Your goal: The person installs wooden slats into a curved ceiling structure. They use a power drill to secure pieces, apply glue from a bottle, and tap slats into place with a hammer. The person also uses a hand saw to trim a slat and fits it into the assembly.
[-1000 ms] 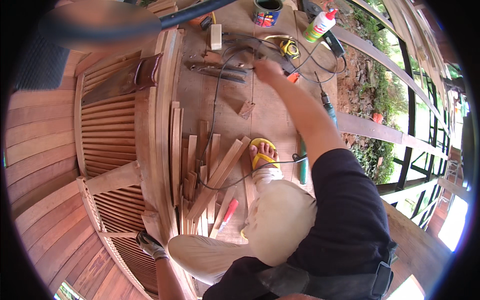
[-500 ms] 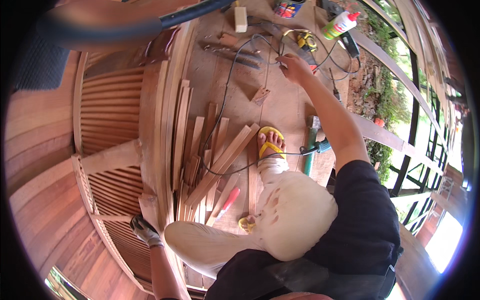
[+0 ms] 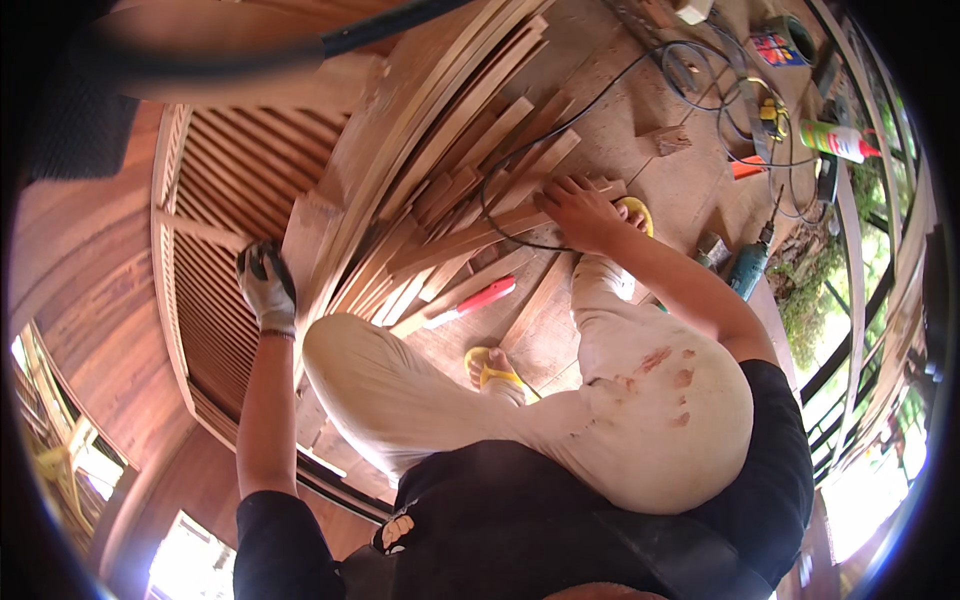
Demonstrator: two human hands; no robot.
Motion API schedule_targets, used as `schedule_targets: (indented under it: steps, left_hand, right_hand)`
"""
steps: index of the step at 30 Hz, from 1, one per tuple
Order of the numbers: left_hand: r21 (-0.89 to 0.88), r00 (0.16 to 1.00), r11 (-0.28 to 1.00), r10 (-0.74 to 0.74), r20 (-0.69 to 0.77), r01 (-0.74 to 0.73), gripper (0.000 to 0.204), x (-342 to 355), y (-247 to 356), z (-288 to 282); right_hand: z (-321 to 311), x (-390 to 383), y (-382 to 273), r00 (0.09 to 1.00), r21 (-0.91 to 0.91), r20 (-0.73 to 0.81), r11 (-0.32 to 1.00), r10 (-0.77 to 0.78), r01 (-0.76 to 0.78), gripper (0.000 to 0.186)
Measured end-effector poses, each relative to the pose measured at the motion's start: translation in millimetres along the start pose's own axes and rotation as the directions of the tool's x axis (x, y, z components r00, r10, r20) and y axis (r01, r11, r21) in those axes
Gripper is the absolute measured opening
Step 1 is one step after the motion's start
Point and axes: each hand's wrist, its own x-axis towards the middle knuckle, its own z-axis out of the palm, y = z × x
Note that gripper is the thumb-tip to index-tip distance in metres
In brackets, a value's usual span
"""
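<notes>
My left hand (image 3: 266,285), in a grey glove with dark fingers, lies with its fingers out on a slatted wooden panel (image 3: 225,300). A thick wooden rail (image 3: 318,235) runs right beside it. Over to the right, my bare right hand (image 3: 583,212) has its fingers bent over a long wooden strip (image 3: 490,238) near its far end. A dark cable (image 3: 505,160) curves down and passes by that hand. Beneath it lie several more loose strips (image 3: 505,130). The undersides of my right fingers are hidden.
A red-handled tool (image 3: 485,296) lies by the strips, near my feet in yellow flip-flops (image 3: 492,368). Farther right are a teal power tool (image 3: 748,268), a metal hammer-like head (image 3: 712,250), a yellow tape measure (image 3: 771,118), a glue bottle (image 3: 836,140) and a tin (image 3: 785,47).
My right hand has come back from the cable beside the tape measure to the wooden strip by my foot. The view has turned, and my left hand stays on the slatted panel.
</notes>
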Motion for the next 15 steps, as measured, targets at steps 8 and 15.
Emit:
schedule_targets:
  steps: [8,15]
  left_hand:
    - [-0.012,1.0,1.0,-0.017,0.001,0.017,0.03,-3.8,-7.3,-4.3]
    - [0.01,0.998,0.998,-0.055,-0.009,0.055,0.029,-4.9,-1.2,-5.7]
  right_hand:
    - [-68.3,68.0,62.0,0.954,-0.081,-0.259,0.988,-0.148,0.132,0.027]
    - [-92.5,109.2,108.3,0.876,-0.189,-0.483,0.977,-0.006,-0.098,0.027]
